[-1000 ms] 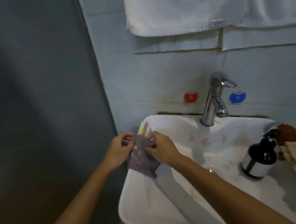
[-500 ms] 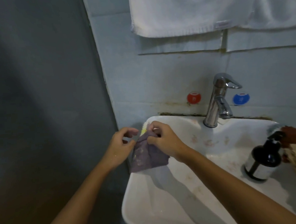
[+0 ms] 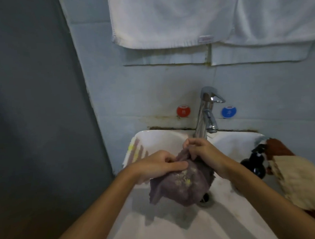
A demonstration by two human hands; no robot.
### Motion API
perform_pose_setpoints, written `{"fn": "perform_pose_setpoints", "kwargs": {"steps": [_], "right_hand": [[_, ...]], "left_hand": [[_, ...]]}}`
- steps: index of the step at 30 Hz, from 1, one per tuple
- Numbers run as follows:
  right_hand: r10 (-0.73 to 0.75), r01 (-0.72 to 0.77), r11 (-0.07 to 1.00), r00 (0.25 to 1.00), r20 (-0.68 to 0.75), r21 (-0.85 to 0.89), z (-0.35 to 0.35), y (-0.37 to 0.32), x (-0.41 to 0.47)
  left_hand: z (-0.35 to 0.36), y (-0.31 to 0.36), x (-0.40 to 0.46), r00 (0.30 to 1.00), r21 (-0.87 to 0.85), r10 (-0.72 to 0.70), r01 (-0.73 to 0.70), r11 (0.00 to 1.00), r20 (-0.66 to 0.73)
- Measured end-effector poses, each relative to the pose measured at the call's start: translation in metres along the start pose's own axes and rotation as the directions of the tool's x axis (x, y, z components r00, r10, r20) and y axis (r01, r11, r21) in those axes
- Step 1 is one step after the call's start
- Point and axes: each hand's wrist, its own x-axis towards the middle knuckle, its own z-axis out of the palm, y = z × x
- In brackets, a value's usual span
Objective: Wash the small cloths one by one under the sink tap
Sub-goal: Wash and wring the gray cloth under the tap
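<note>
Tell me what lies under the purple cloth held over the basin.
Beneath the purple cloth, gripped by the left hand and right hand, part of the drain shows on the sink floor. The cloth covers the rest of the drain.

The cloth (image 3: 183, 186) over the white sink (image 3: 159, 230) is purple with yellow specks; right of the sink, a brown-and-cream checked cloth (image 3: 300, 177).

Pale blue tiled wall (image 3: 151, 93) with stained grout, perhaps mould; white terry towels (image 3: 165, 17) hang above; dark grey panel (image 3: 31, 90) at left.
</note>
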Motion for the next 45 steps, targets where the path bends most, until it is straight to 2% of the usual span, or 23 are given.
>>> {"fn": "perform_pose_setpoints", "kwargs": {"steps": [2, 7, 9, 11, 15, 20, 23, 25, 27, 29, 32, 35, 38, 42, 45], "right_hand": [[0.018, -0.023, 0.999, 0.994, -0.107, -0.045, -0.014, 0.012, -0.001], [0.108, -0.161, 0.974, 0.946, -0.305, -0.157, -0.031, 0.030, -0.001], [0.153, -0.244, 0.946, 0.918, -0.367, -0.214, -0.033, 0.034, -0.008], [0.184, -0.274, 0.946, 0.893, -0.411, -0.172, -0.034, 0.037, -0.017], [0.309, -0.321, 0.947, 0.881, -0.358, 0.028, -0.035, 0.031, -0.030], [0.394, -0.393, 0.917, 0.873, -0.289, 0.061, -0.035, 0.030, -0.031], [0.439, -0.433, 0.898, 0.869, -0.228, 0.078, -0.037, 0.029, -0.035], [0.385, -0.384, 0.922, 0.889, -0.247, 0.057, -0.035, 0.030, -0.034], [0.232, -0.232, 0.972, 0.915, -0.329, 0.040, -0.032, 0.032, -0.032], [0.098, -0.080, 0.995, 0.909, -0.404, 0.061, -0.031, 0.032, -0.031], [0.013, 0.010, 0.999, 0.894, -0.448, 0.050, -0.030, 0.030, -0.032], [0.006, 0.005, 1.000, 0.890, -0.456, 0.024, -0.026, 0.030, -0.032], [0.072, -0.041, 0.996, 0.897, -0.437, 0.079, -0.022, 0.029, -0.032], [0.124, -0.061, 0.983, 0.913, -0.389, 0.171, -0.021, 0.024, -0.035], [0.131, -0.046, 0.965, 0.938, -0.322, 0.259, -0.024, 0.023, -0.036]], "left_hand": [[0.015, 0.007, 0.013, 0.998, 0.005, 0.038, -0.038, 0.999, -0.050], [0.050, 0.021, 0.043, 0.962, -0.274, -0.014, -0.064, 0.960, -0.273], [0.062, 0.023, 0.049, 0.940, -0.451, -0.079, -0.085, 0.888, -0.333], [0.072, 0.021, 0.052, 0.934, -0.595, -0.146, -0.083, 0.800, -0.327], [0.087, 0.018, 0.053, 0.928, -0.656, -0.174, -0.091, 0.750, -0.328], [0.086, 0.013, 0.054, 0.854, -0.624, -0.184, -0.192, 0.757, -0.487], [0.081, 0.010, 0.055, 0.839, -0.679, -0.242, -0.190, 0.709, -0.488], [0.080, 0.009, 0.055, 0.846, -0.723, -0.279, -0.168, 0.670, -0.455], [0.080, 0.011, 0.053, 0.873, -0.777, -0.307, -0.121, 0.618, -0.380], [0.082, 0.011, 0.051, 0.885, -0.813, -0.320, -0.103, 0.574, -0.338], [0.085, 0.008, 0.054, 0.852, -0.798, -0.342, -0.135, 0.587, -0.396], [0.084, 0.007, 0.055, 0.812, -0.741, -0.325, -0.185, 0.645, -0.486], [0.082, 0.009, 0.051, 0.789, -0.708, -0.296, -0.233, 0.667, -0.538], [0.082, 0.010, 0.050, 0.826, -0.630, -0.107, -0.331, 0.703, -0.554], [0.081, 0.011, 0.049, 0.832, -0.629, -0.075, -0.354, 0.692, -0.550]]}}
